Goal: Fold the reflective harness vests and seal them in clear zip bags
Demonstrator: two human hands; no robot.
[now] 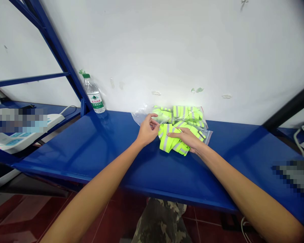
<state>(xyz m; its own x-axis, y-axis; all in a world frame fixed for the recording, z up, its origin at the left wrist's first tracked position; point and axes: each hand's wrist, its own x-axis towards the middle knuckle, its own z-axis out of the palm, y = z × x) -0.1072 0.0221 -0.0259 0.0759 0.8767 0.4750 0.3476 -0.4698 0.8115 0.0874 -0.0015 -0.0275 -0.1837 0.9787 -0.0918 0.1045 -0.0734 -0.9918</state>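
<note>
In the head view a bundle of neon-yellow reflective strap with silver stripes is held over the blue table. My right hand grips it from the right, the thumb lying across the front. At its upper left edge my left hand pinches the strap between thumb and finger, the other fingers curled. Just behind lie more bundles of the same yellow strap in clear plastic bags. Part of a clear bag also shows beyond my right hand. My right fingertips are hidden behind the bundle.
A water bottle with a green cap stands at the back left against the white wall. The blue table has a blue metal frame on its left. A white power strip lies at far left; a blurred-out dark object is at right.
</note>
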